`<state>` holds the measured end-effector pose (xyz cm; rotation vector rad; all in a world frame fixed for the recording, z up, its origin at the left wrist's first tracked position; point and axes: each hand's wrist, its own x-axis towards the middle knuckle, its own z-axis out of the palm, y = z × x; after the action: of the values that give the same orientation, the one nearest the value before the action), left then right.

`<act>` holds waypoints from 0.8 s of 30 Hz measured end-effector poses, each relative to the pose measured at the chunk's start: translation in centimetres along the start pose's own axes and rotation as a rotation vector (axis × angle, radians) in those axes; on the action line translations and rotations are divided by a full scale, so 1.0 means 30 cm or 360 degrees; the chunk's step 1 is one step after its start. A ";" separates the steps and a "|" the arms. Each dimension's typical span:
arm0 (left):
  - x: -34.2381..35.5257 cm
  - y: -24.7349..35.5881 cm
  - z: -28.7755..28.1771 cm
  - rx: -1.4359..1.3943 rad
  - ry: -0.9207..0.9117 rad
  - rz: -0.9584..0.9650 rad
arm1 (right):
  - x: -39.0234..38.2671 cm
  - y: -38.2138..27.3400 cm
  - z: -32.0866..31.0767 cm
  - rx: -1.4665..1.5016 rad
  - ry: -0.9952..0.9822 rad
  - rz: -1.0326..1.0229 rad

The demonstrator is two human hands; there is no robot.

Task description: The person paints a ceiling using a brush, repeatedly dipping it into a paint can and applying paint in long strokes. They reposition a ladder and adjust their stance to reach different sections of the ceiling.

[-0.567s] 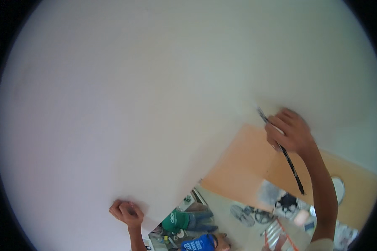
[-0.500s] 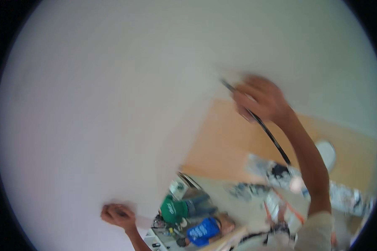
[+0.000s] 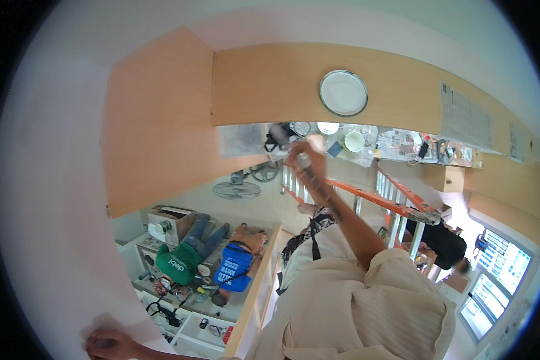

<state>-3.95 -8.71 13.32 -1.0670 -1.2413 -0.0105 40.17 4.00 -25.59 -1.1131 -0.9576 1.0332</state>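
My right hand (image 3: pixel 309 162) grips a long-handled brush (image 3: pixel 280 135), its blurred head pointing toward a littered shelf (image 3: pixel 360 157) holding tubs and tools. Low at the left, my left hand (image 3: pixel 111 343) has curled fingers against the white plaster surface (image 3: pixel 54 198); what they hold, if anything, is hidden. Wooden panels (image 3: pixel 264 78) form a recess beyond my right hand, and a round white lid (image 3: pixel 343 93) lies on one of them.
An orange ladder (image 3: pixel 363 193) stands below me. Two people in green (image 3: pixel 177 264) and blue (image 3: pixel 233 267) shirts work among tools at lower left, near a fan (image 3: pixel 236 189). A person in black (image 3: pixel 441 243) is at right, beside a window (image 3: pixel 501 267).
The view has swung down from the white surface to the room. My right hand has drawn inward with the brush; my left hand sits lower and farther left in view.
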 end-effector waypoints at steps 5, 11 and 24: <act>0.081 0.121 -0.027 -0.0251 0.0208 -0.0047 | 0.193 0.120 -0.463 -0.0648 0.0634 -0.0034; -0.059 -0.105 0.085 0.0151 -0.0023 0.0033 | 0.316 0.133 -0.643 -0.0980 0.0404 -0.0101; -0.049 -0.086 0.066 0.0195 -0.0018 0.0001 | 0.251 0.196 -0.670 -0.1038 0.0477 -0.0105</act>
<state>-7.38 -9.58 13.74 -0.9622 -1.2358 0.0716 60.32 7.39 -34.37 -1.7016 -1.1057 0.4749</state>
